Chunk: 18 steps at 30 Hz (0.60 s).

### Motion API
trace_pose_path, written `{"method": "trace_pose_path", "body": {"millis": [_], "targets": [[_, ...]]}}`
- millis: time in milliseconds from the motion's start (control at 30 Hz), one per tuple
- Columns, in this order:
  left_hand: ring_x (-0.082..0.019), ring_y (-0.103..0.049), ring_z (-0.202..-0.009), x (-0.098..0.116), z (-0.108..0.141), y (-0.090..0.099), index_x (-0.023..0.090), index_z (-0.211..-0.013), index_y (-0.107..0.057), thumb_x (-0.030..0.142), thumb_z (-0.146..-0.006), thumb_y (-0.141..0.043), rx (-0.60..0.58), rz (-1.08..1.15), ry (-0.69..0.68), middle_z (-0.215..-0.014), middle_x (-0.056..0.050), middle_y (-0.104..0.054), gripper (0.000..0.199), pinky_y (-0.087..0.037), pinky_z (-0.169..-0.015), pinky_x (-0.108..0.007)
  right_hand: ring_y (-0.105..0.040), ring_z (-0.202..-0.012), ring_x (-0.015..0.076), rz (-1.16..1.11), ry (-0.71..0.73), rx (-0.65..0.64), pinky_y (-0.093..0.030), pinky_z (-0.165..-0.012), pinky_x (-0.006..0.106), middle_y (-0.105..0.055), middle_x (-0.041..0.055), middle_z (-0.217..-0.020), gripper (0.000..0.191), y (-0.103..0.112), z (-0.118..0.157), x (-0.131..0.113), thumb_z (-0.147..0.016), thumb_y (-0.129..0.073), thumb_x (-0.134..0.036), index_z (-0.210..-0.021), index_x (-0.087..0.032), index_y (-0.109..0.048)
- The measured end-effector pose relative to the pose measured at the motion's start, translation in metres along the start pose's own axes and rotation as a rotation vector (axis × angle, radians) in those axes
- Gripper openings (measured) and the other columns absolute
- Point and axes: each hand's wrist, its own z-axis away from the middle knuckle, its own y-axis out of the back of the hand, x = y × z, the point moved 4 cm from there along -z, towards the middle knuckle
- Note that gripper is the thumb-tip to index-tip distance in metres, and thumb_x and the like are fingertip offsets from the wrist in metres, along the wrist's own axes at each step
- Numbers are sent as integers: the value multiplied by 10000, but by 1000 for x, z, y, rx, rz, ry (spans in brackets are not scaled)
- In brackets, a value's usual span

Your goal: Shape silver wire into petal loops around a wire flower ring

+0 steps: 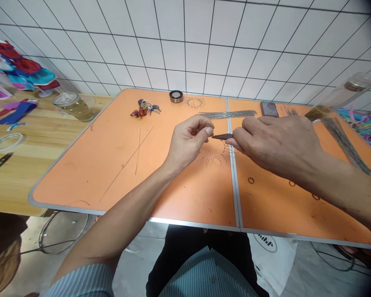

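My left hand (187, 142) is closed in a pinch on a ring of thin wire bent into petal-like loops (213, 159). The looped wire hangs below my fingers, just above the orange table (160, 173). My right hand (275, 134) is wrapped round dark, pointed pliers (221, 137). Their narrow tip points left and meets the wire at my left fingertips; whether the jaws are closed on it is too small to tell. The handles are hidden inside my right palm.
Behind my hands lie a bundle of straight wires (228, 114), a tape roll (176, 96), another looped wire ring (194, 102) and keys (145, 108). More wires (348, 144) and a tilted glass cup (340, 97) are right. Small dark rings (251, 180) lie in front.
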Motion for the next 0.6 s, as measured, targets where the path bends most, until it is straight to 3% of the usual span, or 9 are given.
{"method": "trace_pose_path", "body": {"millis": [333,500,600], "targets": [[-140,-629,-696,2,0,2,224,-862,-764,429,-944,-846,7,-10,0,-821,-15,-715,236,-543,-674,-282,-418,-639,173,2,2,26,-128,-628,359,-573,70,-717,507,1,2,-1,-1159,-437,-353,-747,-176,-672],[-138,-655,-721,2,-1,5,222,-899,-779,410,-955,-845,21,-6,-21,-851,-19,-738,207,-558,-700,-279,-460,-646,197,133,14,13,-95,-561,359,-591,81,-737,452,8,3,-3,-1149,-454,-316,-780,-179,-676],[-136,-667,-723,2,-1,8,226,-910,-779,418,-956,-855,30,2,-41,-848,-16,-739,212,-565,-702,-277,-478,-665,208,-16,-77,66,-115,-549,369,-604,82,-734,427,16,7,-1,-1133,-512,-308,-745,-196,-653]]}}
